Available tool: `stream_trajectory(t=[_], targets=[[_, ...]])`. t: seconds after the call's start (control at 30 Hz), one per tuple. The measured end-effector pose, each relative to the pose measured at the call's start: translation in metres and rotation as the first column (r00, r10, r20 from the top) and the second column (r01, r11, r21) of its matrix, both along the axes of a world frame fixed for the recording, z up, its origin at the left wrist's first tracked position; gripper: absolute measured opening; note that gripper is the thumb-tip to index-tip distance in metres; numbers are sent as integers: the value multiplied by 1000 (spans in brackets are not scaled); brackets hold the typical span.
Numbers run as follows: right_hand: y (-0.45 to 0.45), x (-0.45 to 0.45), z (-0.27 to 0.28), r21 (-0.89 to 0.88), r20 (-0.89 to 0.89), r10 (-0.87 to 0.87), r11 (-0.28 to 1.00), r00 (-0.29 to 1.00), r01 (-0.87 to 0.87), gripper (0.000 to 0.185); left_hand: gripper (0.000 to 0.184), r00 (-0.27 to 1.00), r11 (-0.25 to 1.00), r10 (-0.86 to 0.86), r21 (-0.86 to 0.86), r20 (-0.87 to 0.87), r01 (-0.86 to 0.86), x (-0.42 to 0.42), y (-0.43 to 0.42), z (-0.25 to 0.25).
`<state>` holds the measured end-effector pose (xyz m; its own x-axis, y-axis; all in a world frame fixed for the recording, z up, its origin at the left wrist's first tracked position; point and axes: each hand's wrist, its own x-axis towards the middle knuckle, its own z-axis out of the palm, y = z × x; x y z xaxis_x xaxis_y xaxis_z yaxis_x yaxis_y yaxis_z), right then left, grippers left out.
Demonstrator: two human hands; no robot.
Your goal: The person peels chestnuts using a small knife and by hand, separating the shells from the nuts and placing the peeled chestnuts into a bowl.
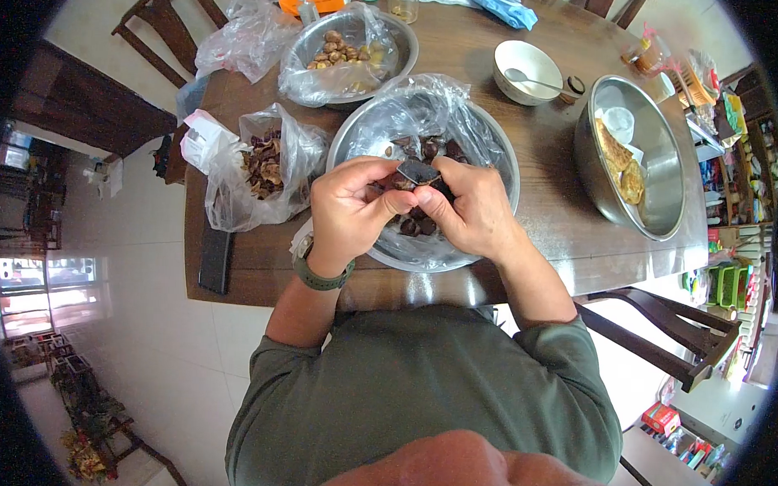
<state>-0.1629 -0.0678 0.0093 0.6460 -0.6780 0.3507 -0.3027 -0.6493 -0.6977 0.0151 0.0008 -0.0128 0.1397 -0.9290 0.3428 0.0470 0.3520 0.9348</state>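
Above the lined metal basin (508, 189), both hands meet with closed fingers around a dark, angular object (418, 172) with a flat greyish top; its kind is not clear. My left hand (353, 203) pinches it from the left between thumb and fingers. From the right, my right hand (476, 207) grips it, its thumb pressed against the near side. Below lie several dark brown chestnuts (411, 227) on clear plastic, partly hidden by the hands. Left of my left hand, an open plastic bag (302, 158) holds brown shell pieces (263, 166).
Behind the basin, a second lined bowl (404, 51) holds lighter brown, shelled-looking chestnuts (336, 48). A white bowl with a spoon (525, 79) stands to the right. Farther right, a large metal bowl (666, 158) contains flat browned food. A black phone (215, 261) lies near the left table edge.
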Motion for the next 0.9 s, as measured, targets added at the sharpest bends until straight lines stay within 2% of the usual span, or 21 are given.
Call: stream_trajectory(t=[0.1,0.23,0.33,0.4,0.5,0.6,0.63,0.73,0.87,0.9], targets=[[-1,1,-5,31,7,-9,999,1000,9,43,42,1000,997,18,-76,23,-16,-1,-3,0],[-4,0,-8,7,102,24,1000,994,-25,42,42,999,991,27,-131,47,-20,-3,-4,0],[-6,-4,-4,-34,177,59,998,982,-54,42,45,993,994,-51,-105,-105,40,-6,-6,-2],[-6,-6,-5,-8,243,57,998,968,-57,44,45,996,990,-48,-134,-68,39,-5,-8,-2],[-6,-7,-9,61,337,-16,998,941,-5,41,41,998,994,-33,-103,-61,27,-6,-7,0],[-6,-7,-7,247,331,-61,969,942,-24,35,33,997,996,-71,-56,-39,69,-8,-3,1],[-7,-7,-13,351,362,-25,930,932,-112,25,31,995,995,-93,-45,-27,92,-8,-3,1],[-5,0,-12,368,456,-11,913,890,-177,25,24,981,955,-33,-282,192,87,-8,-14,-1],[-6,1,-15,558,536,-9,754,844,-346,28,20,970,972,39,-235,241,19,-3,-13,-8],[-6,1,-14,559,518,-7,759,855,-333,28,20,971,968,63,-251,232,-3,-4,-13,-8]])
